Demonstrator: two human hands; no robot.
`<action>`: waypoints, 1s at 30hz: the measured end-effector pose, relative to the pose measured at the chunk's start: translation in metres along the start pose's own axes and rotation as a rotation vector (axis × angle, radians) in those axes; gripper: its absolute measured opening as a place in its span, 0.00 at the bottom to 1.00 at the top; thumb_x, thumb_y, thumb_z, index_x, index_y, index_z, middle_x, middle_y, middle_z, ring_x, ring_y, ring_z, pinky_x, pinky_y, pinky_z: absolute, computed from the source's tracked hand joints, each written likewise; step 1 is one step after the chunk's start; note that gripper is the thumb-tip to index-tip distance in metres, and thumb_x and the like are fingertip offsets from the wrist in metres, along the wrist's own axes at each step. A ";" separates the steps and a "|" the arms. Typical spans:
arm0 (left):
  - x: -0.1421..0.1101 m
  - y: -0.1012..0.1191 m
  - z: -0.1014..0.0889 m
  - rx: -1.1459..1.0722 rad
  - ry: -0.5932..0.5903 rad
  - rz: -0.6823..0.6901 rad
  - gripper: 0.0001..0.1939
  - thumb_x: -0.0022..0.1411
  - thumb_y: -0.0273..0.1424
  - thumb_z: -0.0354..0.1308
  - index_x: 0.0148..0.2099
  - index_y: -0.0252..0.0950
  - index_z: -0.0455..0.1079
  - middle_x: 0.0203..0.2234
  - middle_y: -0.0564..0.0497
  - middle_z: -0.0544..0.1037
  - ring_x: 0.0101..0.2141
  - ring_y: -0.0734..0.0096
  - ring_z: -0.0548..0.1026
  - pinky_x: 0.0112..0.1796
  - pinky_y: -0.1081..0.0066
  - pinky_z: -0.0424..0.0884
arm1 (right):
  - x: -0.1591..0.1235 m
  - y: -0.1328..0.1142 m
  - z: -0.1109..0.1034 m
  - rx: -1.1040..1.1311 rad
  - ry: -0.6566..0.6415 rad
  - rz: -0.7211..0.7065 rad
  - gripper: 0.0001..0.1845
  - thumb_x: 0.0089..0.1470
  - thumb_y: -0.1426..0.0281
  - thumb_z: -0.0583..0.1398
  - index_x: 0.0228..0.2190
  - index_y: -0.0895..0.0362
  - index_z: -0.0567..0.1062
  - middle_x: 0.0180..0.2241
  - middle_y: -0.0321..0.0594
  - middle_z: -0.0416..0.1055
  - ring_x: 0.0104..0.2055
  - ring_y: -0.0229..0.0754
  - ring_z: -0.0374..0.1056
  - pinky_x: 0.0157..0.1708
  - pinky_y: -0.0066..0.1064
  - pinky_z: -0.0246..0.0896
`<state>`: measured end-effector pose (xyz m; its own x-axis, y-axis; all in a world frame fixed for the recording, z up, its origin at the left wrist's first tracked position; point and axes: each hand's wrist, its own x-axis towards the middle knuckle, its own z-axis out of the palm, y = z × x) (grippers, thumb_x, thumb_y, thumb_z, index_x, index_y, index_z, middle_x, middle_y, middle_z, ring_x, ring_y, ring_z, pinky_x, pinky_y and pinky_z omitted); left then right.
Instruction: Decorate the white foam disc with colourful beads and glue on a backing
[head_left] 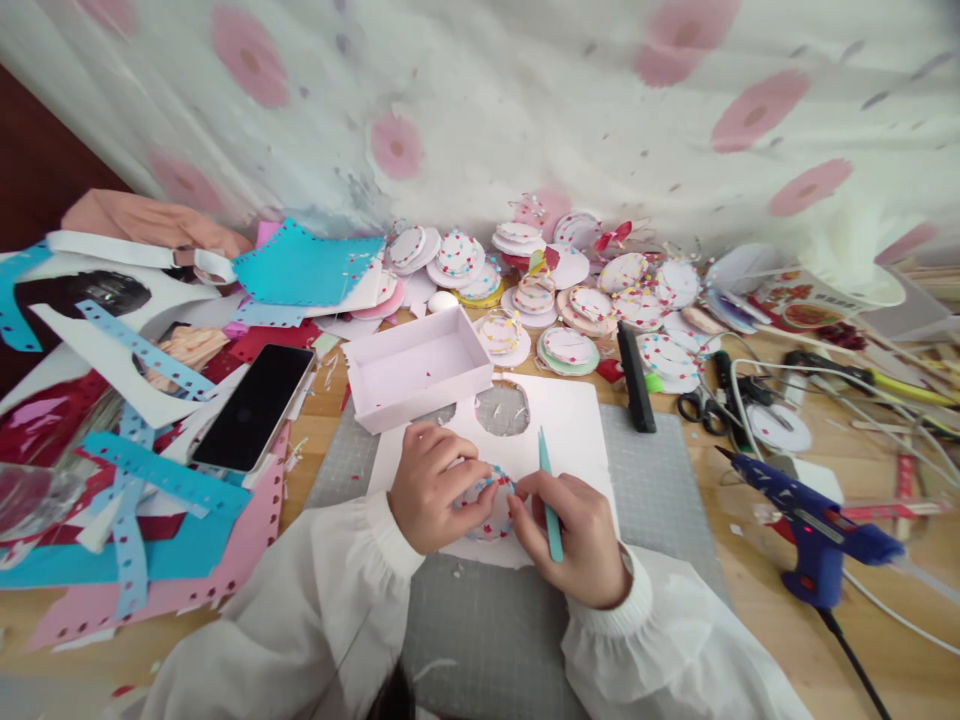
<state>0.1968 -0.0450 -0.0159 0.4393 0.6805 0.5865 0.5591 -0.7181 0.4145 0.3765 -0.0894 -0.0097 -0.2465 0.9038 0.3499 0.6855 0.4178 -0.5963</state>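
Observation:
My left hand (433, 487) grips a small round paper disc (491, 508) dotted with coloured confetti, holding it over a white sheet (570, 420) that has a round hole (502, 408) cut in it. My right hand (577, 535) touches the disc's right edge and holds teal tweezers (549, 495) upright between its fingers. Both hands rest above a grey cutting mat (652, 480). White sleeves cover both wrists.
A shallow white box (415, 367) stands just beyond the sheet. Many finished confetti discs (592, 300) are piled at the back. A phone (253, 405) lies on punched paper scraps at left. A blue glue gun (817, 525), scissors (701, 405) and a black bar (634, 377) lie at right.

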 end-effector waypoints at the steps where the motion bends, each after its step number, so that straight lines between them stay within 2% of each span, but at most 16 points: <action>1: 0.000 0.000 0.000 -0.001 0.004 0.002 0.00 0.54 0.30 0.59 0.31 0.39 0.70 0.25 0.54 0.74 0.31 0.69 0.69 0.39 0.61 0.61 | 0.000 0.000 0.000 0.010 -0.002 0.004 0.05 0.54 0.71 0.56 0.26 0.55 0.67 0.16 0.30 0.64 0.19 0.33 0.62 0.22 0.26 0.54; 13: 0.001 0.000 -0.001 -0.041 0.019 -0.005 0.03 0.56 0.29 0.57 0.34 0.39 0.71 0.26 0.53 0.73 0.30 0.68 0.69 0.39 0.61 0.61 | -0.001 0.000 -0.002 0.079 -0.015 -0.015 0.02 0.53 0.72 0.57 0.28 0.55 0.68 0.17 0.30 0.64 0.19 0.35 0.62 0.23 0.27 0.55; 30: 0.003 0.002 -0.001 -0.044 0.077 0.016 0.02 0.53 0.26 0.59 0.31 0.38 0.70 0.24 0.54 0.74 0.29 0.69 0.69 0.38 0.61 0.61 | -0.003 0.001 0.004 0.088 0.026 0.048 0.02 0.53 0.72 0.58 0.29 0.56 0.70 0.16 0.29 0.63 0.19 0.33 0.62 0.23 0.25 0.55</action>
<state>0.1990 -0.0445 -0.0125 0.3917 0.6567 0.6445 0.5198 -0.7359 0.4339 0.3753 -0.0916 -0.0139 -0.1963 0.9208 0.3372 0.6328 0.3816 -0.6738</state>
